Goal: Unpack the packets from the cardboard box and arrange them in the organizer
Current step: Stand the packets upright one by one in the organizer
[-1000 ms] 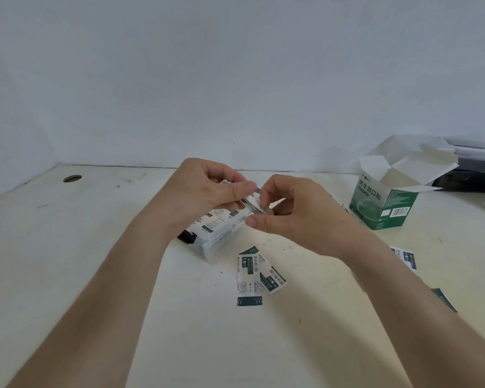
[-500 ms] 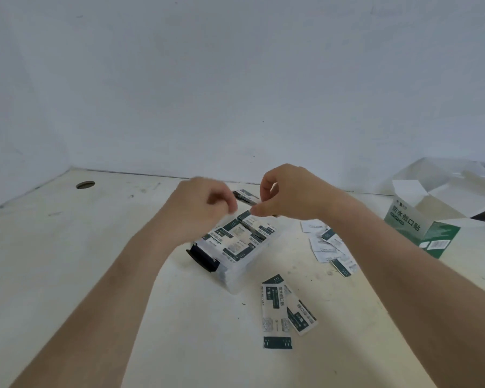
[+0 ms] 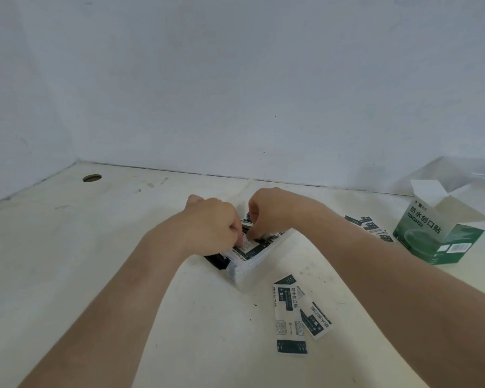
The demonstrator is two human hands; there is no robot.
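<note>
A clear plastic organizer [image 3: 249, 268] with a black latch [image 3: 216, 261] lies mid-table, with white-and-dark-green packets [image 3: 259, 245] inside it. My left hand [image 3: 212, 226] and my right hand [image 3: 266, 212] are both down on its top, fingers curled, pinching a packet [image 3: 246, 242] between them. Two loose packets [image 3: 290, 315] lie overlapping on the table in front of the organizer. More packets [image 3: 371, 228] lie behind my right forearm. The open green-and-white cardboard box [image 3: 434, 233] stands at the right.
The white table [image 3: 95, 247] meets a white wall at the back. A round cable hole [image 3: 91, 178] sits at the far left. A clear lid-like object [image 3: 443, 175] lies behind the box at the far right.
Both hands have come down from above the organizer onto its top with the packet. The camera has tilted, so the table's things sit lower and further right.
</note>
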